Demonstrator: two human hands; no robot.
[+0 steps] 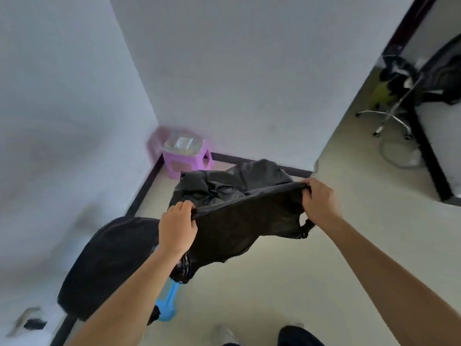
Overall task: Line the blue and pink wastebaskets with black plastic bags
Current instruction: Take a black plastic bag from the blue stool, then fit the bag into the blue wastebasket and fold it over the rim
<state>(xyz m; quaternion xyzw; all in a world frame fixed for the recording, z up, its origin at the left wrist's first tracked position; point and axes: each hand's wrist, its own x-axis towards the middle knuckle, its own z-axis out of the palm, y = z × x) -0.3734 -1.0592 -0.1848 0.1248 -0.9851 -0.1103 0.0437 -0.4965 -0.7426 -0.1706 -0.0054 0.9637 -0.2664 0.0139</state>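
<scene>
I hold a black plastic bag (245, 221) stretched wide between both hands above the floor. My left hand (176, 227) grips its rim at the left and my right hand (319, 201) grips the rim at the right. The bag's mouth gapes away from me and hides whatever stands under it; no pink wastebasket shows. At lower left the blue wastebasket (167, 302) stands by the wall, with a second black bag (109, 265) draped over its top, so only a strip of blue side shows.
A pink plastic stool (185, 158) with a clear packet on top sits in the corner. White walls with dark baseboards close off the left and back. An office chair base (389, 118) and a dark bag stand at the right. My shoe shows at the bottom edge.
</scene>
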